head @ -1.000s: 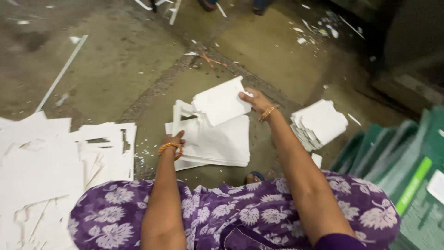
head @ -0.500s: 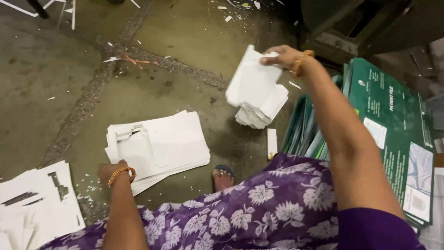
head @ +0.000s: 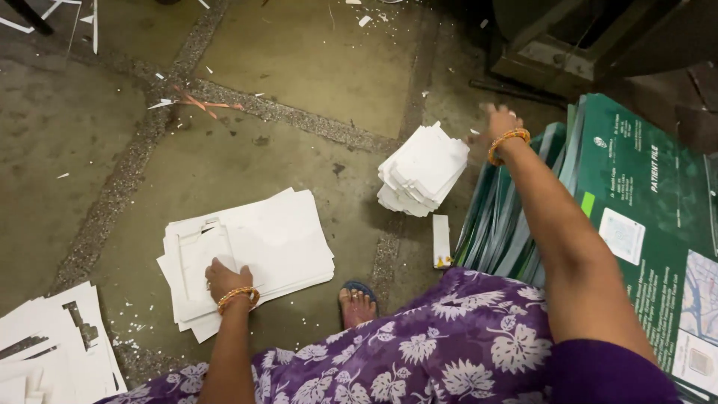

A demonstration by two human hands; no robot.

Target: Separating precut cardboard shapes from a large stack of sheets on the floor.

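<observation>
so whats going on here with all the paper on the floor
A person in a purple flowered garment sits on a concrete floor sorting white die-cut card sheets. The left hand presses flat on a large stack of white sheets in front of them. The right hand is stretched out, open and empty, just past a smaller pile of white cutouts, beside green printed folders stacked on edge. More cut white sheets lie at the lower left.

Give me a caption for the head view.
Left hand on white sheets; right hand beside small stack.
</observation>
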